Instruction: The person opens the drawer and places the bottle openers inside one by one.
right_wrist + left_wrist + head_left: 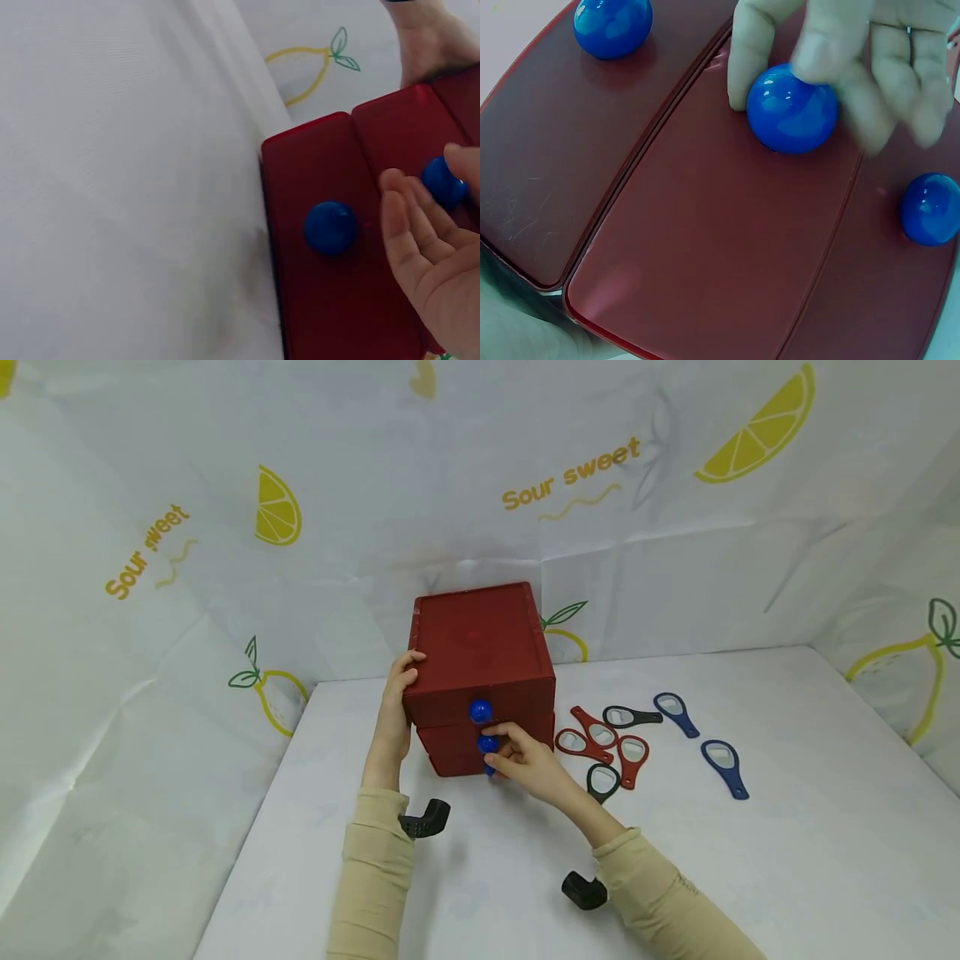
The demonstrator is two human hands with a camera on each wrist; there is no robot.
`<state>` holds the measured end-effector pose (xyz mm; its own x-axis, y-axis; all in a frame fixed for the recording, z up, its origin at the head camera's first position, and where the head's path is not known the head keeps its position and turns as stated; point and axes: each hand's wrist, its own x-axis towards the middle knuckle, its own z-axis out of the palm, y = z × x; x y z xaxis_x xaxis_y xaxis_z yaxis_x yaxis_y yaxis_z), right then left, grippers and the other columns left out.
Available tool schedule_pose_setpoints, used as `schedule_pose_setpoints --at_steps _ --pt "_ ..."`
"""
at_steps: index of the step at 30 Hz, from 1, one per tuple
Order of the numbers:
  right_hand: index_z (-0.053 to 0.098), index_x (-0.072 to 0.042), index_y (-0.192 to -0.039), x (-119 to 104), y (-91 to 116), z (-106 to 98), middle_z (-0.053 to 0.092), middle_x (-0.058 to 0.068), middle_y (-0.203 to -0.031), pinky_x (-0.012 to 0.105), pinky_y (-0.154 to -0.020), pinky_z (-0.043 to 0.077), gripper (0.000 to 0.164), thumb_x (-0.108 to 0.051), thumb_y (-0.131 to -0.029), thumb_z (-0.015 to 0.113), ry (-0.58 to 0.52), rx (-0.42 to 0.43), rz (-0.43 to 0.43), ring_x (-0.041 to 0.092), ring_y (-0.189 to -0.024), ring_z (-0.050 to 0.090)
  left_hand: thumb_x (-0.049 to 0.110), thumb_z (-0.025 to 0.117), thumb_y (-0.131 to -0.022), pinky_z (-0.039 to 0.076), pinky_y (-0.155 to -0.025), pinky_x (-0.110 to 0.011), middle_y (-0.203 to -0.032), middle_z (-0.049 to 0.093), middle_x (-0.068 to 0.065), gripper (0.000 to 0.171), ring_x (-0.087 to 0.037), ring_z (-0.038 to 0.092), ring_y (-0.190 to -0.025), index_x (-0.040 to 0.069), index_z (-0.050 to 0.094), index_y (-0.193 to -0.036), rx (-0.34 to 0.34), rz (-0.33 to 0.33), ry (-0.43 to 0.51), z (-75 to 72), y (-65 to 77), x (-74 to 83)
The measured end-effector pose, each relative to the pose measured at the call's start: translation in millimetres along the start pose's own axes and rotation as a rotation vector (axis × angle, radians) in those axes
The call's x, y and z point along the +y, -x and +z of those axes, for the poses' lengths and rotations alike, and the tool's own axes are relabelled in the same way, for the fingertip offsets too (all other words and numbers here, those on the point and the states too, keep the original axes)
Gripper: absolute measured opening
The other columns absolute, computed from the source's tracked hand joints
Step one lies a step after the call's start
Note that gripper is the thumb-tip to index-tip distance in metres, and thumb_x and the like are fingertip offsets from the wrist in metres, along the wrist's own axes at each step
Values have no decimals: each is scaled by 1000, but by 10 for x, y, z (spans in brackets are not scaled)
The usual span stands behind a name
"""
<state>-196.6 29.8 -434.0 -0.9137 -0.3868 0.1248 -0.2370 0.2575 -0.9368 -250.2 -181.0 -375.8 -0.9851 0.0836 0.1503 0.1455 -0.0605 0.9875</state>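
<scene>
A dark red box of three stacked drawers (pixel 480 635) stands at the back of the table, each drawer front carrying a round blue knob. My right hand (pixel 528 766) has its thumb and index finger around the middle knob (pixel 791 109), thumb laid on it. The other fingers are bent beside it. Above is the top knob (pixel 480 711); the bottom knob (pixel 330 228) is partly covered by my fingers in the head view. My left hand (pixel 393 714) rests against the box's left side, fingertips over its top edge; the rest of those fingers are hidden.
Right of the box lie several small paddle-shaped bottle openers: red ones (pixel 633 758), black ones (pixel 632 717) and blue ones (pixel 724 767). A white cloth (pixel 360 552) printed with lemons hangs behind the white table (pixel 675 877). Black wrist-worn mounts (pixel 427 819) stick out from both sleeves.
</scene>
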Motion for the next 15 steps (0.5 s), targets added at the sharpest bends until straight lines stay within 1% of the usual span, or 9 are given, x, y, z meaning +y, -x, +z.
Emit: schedule_pose_setpoints --at_steps 2,4,7,11,13,15 --pt "52 -15 -120 14 -8 7 65 15 -92 33 -71 54 32 -24 -90 59 -12 0 0 24 -79 67 35 34 -91 38 -82 -39 -134 37 3 30 -23 43 -110 31 46 -118 7 -2 1 4 0 -1" --pt "53 -16 -118 14 -17 22 66 14 -93 32 -73 54 29 -26 -91 58 -8 19 2 28 -84 67 35 34 -91 38 -82 -39 -134 38 2 29 -24 43 -109 31 46 -117 12 -5 4 7 1 0" --pt "56 -18 -113 16 -15 50 69 12 -89 25 -70 51 24 -27 -91 58 46 69 -3 23 -82 68 35 34 -91 38 -82 -39 -134 37 2 29 -24 44 -109 31 46 -117 14 -14 8 16 8 -1" --pt "59 -19 -110 16 6 81 70 11 -86 22 -66 49 21 -26 -90 59 72 115 -10 15 -77 67 35 33 -91 38 -82 -39 -134 37 2 29 -24 43 -110 31 46 -116 14 -15 4 17 6 -3" --pt "59 -19 -109 17 17 90 71 11 -84 22 -65 48 21 -26 -90 59 79 126 -15 14 -76 66 35 33 -91 38 -82 -40 -134 37 2 29 -24 43 -110 31 46 -117 15 -10 -2 13 0 -6" --pt "60 -19 -109 18 28 99 71 10 -83 22 -64 48 20 -27 -90 60 80 129 -17 18 -76 66 35 33 -90 38 -82 -40 -133 37 2 30 -24 43 -110 31 46 -117 15 -8 -6 7 -2 -10"
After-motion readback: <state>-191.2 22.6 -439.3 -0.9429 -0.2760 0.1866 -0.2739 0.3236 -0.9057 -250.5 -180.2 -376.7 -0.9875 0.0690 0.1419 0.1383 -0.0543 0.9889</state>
